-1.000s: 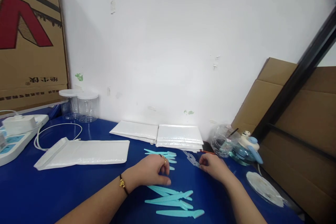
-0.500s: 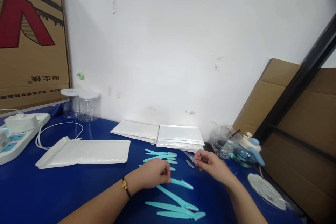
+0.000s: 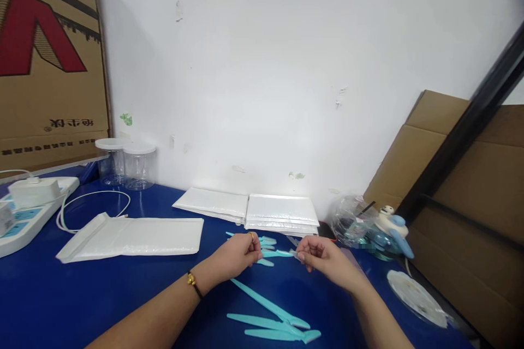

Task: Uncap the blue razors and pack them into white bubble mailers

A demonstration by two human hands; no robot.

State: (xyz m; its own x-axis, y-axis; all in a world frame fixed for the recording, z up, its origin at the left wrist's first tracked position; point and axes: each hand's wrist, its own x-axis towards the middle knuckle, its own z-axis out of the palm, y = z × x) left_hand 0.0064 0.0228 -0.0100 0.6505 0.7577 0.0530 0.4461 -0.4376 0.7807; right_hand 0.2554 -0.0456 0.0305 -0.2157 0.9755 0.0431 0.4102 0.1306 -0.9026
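Observation:
My left hand [image 3: 241, 255], with a ring and a dark bracelet with a gold charm, pinches a teal eyebrow razor [image 3: 280, 253] whose head points right. My right hand [image 3: 321, 256] pinches a small clear blade cover [image 3: 293, 254] at the razor's head; whether it is seated on the blade I cannot tell. Behind and below my left hand lie several more teal razors [image 3: 267, 263], partly hidden by it. Nearer the front, three loose teal razors [image 3: 268, 302] fan out on the blue table [image 3: 204, 322]. Other clear covers [image 3: 293, 240] lie beside my right fingertips.
White padded mailers [image 3: 281, 208] are stacked by the wall, with another mailer [image 3: 139, 237] at left. Lidded clear jars [image 3: 139, 166], a power strip [image 3: 36, 218] and a white cable [image 3: 92, 193] stand farther left. At right are a duck-like ornament [image 3: 388, 234], a white disc [image 3: 415, 294] and cardboard [image 3: 466, 240].
My left hand has moved up with the razor, bringing its head to the cover in my right hand. My right hand has shifted slightly left and down.

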